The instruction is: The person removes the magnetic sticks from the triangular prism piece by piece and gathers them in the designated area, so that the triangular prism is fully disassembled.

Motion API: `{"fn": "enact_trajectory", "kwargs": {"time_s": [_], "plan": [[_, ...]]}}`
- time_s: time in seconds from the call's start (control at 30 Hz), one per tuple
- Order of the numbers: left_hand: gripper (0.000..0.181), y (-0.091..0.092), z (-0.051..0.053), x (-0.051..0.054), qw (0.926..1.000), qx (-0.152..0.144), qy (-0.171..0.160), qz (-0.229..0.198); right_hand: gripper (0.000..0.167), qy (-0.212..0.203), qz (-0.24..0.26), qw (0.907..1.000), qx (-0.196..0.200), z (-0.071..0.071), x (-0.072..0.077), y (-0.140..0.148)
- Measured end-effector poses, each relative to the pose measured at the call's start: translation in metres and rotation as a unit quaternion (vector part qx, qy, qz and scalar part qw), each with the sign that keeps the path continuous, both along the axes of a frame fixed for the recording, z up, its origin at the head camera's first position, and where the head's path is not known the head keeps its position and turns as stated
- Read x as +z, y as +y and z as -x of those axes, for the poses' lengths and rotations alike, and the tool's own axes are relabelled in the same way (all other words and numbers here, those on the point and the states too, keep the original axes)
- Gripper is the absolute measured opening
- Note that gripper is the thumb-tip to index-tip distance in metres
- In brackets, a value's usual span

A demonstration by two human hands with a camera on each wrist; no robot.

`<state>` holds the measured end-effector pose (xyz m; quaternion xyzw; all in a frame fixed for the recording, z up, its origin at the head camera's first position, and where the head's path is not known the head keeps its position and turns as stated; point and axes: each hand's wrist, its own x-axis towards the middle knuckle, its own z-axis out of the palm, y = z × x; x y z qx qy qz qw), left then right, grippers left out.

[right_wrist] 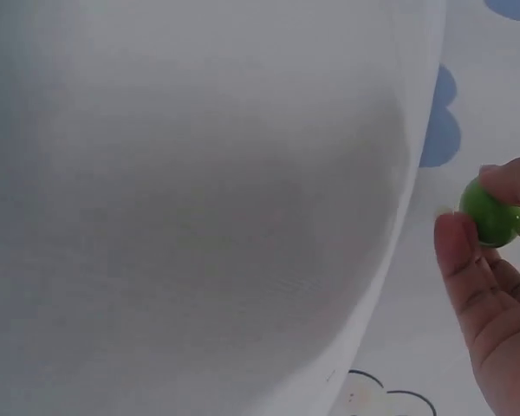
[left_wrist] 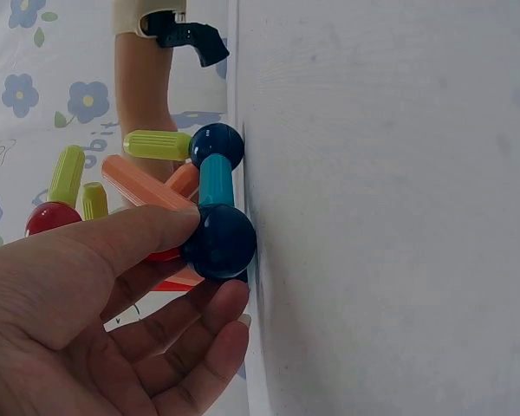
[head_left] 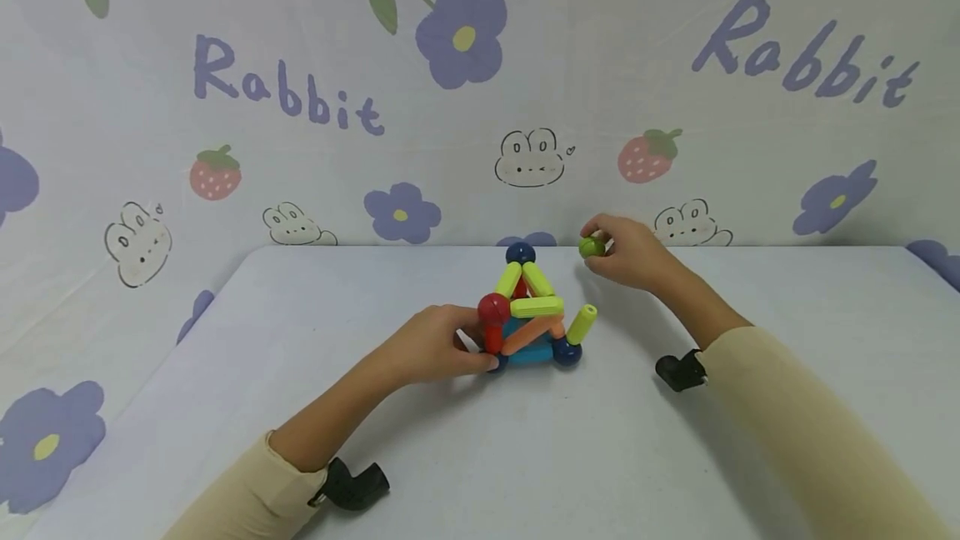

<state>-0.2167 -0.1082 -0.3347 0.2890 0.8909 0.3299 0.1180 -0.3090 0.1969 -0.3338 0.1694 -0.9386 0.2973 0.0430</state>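
A structure of coloured rods and balls stands on the white table, left of centre of the space between my arms. My left hand grips its near left corner. In the left wrist view, the thumb and fingers pinch a dark blue ball there. A red ball tops the short red rod above that corner. From the near right dark blue ball a yellow-green rod sticks up at a slant, its upper end bare. My right hand pinches a green ball, apart from the structure, near the table's far edge.
The white table ends at a far edge, against a hanging cloth printed with flowers, rabbits and strawberries. Black curved pieces are attached at both sleeve cuffs.
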Motion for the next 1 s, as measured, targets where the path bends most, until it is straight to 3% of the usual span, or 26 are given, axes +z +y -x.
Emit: {"fn": "enact_trajectory", "kwargs": {"time_s": [0.37, 0.73, 1.0], "plan": [[0.017, 0.001, 0.000, 0.000, 1.0000, 0.001, -0.004, -0.001, 0.039, -0.054, -0.074, 0.9952, -0.036, 0.017, 0.000, -0.008], [0.018, -0.001, 0.000, -0.002, 1.0000, -0.004, -0.008, -0.004, 0.036, -0.074, -0.089, 0.9910, -0.067, 0.021, -0.005, -0.013], [0.019, 0.000, 0.001, 0.000, 1.0000, -0.004, 0.000, 0.000, 0.040, -0.076, -0.095, 0.9905, -0.064, 0.019, -0.004, -0.014]]}}
